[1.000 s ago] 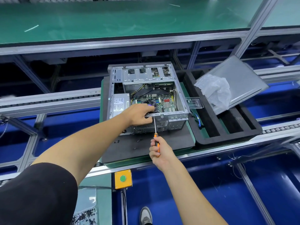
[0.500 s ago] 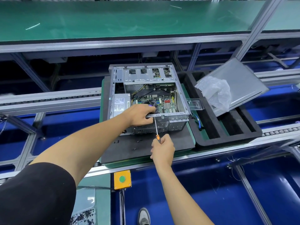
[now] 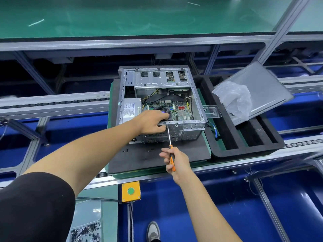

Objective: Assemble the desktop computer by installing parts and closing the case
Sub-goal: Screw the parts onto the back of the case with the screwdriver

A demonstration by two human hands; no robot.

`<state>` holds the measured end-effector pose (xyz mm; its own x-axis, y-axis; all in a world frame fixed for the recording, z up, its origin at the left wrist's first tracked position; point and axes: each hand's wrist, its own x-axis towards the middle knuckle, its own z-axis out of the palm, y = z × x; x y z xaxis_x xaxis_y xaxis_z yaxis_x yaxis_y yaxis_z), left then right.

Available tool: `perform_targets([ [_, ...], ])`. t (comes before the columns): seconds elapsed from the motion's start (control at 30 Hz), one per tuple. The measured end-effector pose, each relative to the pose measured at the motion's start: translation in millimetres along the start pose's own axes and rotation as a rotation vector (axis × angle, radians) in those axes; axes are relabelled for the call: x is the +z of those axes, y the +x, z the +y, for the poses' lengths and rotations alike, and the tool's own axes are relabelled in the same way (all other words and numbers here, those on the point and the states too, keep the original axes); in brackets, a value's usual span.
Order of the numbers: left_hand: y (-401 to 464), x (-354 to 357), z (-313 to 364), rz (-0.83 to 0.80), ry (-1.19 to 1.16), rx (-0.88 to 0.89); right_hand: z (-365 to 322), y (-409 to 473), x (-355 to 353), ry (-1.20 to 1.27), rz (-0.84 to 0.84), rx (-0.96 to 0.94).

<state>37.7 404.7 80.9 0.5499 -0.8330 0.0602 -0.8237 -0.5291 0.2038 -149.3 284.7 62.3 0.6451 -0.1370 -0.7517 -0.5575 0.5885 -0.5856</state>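
**Hands working at the near rim of the open computer case**

Left hand [image 3: 153, 121] is resting over the near rim of the open computer case [image 3: 195, 95], fingers curled down against the metal edge beside the fan; whether they are pinching anything cannot be told. Right hand [image 3: 176, 161] is gripping the orange handle of a screwdriver [image 3: 169, 142], fingers closed around it, with the shaft slanting up and its tip touching the case's near rim just beside the left fingers.

The case is lying on a dark foam mat [image 3: 157, 154] on the conveyor bench, its open side facing up. Bare mat is showing between the case and the bench's near edge, where a few small screws [image 3: 125, 151] are lying. At the right edge, a black foam tray [image 3: 244, 149] is sitting just beside the case, with the grey side panel [image 3: 267, 88] leaning on it under a crumpled plastic bag [image 3: 234, 96].

A label on the power supply [image 3: 130, 110] is showing print too small to read.
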Motion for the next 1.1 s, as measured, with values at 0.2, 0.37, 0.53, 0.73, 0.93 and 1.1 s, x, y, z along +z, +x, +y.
perform_targets([
  [0.2, -1, -4, 4, -0.009, -0.017, -0.006, 14, -2, 14, -0.509, 0.357, -0.479],
  [0.37, -2, -5, 4, 0.001, -0.004, 0.004, 22, -1, 21, -0.213, 0.255, -0.399],
  [0.53, -4, -5, 4, 0.011, 0.012, 0.018, -1, 2, -1, 0.287, -0.161, 0.121],
  [0.73, -3, -3, 4, 0.019, 0.007, 0.017, -12, -5, -6, 0.025, -0.011, 0.034],
  [0.93, -2, 1, 0, 0.026, 0.005, 0.006, 23, -5, 19, -0.426, 0.407, -0.457],
  [1.1, -1, 2, 1, 0.028, -0.002, -0.008, 34, 0, 28, -0.408, 0.449, -0.569],
])
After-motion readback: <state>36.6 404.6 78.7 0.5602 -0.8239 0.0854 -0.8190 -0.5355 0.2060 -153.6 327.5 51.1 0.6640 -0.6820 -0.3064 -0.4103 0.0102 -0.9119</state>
